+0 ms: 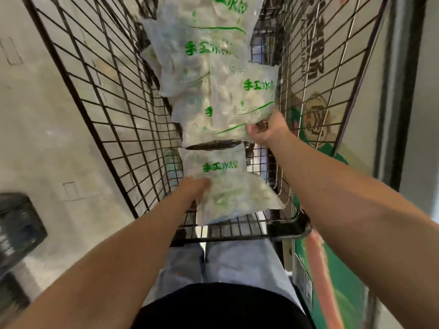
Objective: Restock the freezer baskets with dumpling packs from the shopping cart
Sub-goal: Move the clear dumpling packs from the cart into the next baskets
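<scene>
Both hands down in the black wire shopping cart [107, 110]: left hand [193, 186] gripping the nearest clear green-lettered dumpling pack [235, 195], right hand [267, 129] pinching another pack's [244, 100] corner, further in.

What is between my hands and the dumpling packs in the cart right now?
Nothing visible. The left hand is already on the nearest dumpling pack at the near end of the shopping cart, and the right hand grips the corner of a pack farther in. The freezer baskets are not in view.
</scene>
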